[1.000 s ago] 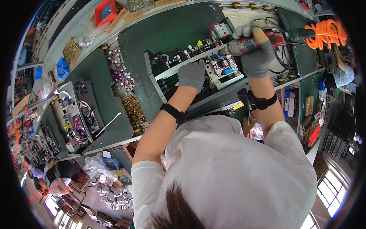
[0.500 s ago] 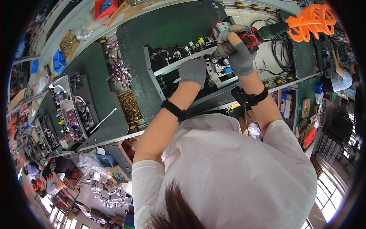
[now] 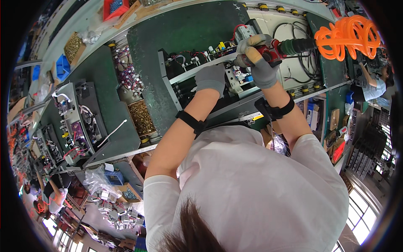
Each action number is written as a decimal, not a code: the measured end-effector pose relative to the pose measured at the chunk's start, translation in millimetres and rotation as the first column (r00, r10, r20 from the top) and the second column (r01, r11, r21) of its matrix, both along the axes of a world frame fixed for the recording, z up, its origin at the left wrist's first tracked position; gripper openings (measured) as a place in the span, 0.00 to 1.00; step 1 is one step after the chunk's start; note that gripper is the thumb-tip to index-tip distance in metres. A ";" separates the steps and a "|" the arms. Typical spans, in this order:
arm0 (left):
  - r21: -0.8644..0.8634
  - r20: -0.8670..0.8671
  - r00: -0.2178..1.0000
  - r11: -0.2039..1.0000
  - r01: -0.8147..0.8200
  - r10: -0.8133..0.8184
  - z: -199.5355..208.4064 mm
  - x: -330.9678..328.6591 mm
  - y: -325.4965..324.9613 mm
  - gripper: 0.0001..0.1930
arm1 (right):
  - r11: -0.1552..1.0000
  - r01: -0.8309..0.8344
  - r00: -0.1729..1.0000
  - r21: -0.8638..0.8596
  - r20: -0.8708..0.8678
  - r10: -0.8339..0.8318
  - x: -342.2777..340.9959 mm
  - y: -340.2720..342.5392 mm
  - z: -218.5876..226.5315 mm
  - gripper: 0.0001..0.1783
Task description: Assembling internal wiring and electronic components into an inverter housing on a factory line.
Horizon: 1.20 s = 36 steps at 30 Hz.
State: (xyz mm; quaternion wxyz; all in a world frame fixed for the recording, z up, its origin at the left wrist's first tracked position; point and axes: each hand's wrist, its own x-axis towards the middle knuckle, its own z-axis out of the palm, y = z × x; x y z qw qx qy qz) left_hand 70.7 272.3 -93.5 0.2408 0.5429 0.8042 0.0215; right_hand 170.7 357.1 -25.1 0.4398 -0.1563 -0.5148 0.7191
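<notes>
1. Head view: the red and grey driver [image 3: 273,52] is right of the middle, near the top. It is over the right part of the metal frame [image 3: 187,74] on the green desk [image 3: 184,31].
2. The right hand [image 3: 261,67] wraps round the driver. The left hand [image 3: 210,79] rests on the frame. Its fingertips are hidden, so I cannot tell if it pinches anything. The two hands are apart.
3. To do this well, I think the left hand should press the frame firmly, with its fingers clear of the driver's nose.
4. The driver should line up straight and not bump the circuit board [image 3: 240,75]. The orange hose [image 3: 336,42] should hang loose, so it does not tug.
5. The driver's nose points left and a bit down; its long axis runs nearly side to side.
6. The frame's long axis slants: left end lower, right end higher.
</notes>
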 end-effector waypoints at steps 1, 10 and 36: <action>0.001 0.002 1.000 1.000 -0.005 0.005 0.0 -0.2 -0.3 0.09 | 1.000 -0.002 1.000 -0.002 -0.001 0.002 -0.9 0.5 0.0 0.10; 0.035 0.004 1.000 0.999 0.027 -0.027 -7.1 -1.6 0.5 0.12 | 0.995 -0.037 0.981 0.091 0.196 0.018 -3.3 3.0 -7.1 0.06; -0.436 -0.041 0.805 0.714 -0.548 0.592 -145.7 -154.8 -268.1 0.28 | 0.986 0.165 0.986 -0.037 0.017 -0.164 65.9 -74.7 61.1 0.12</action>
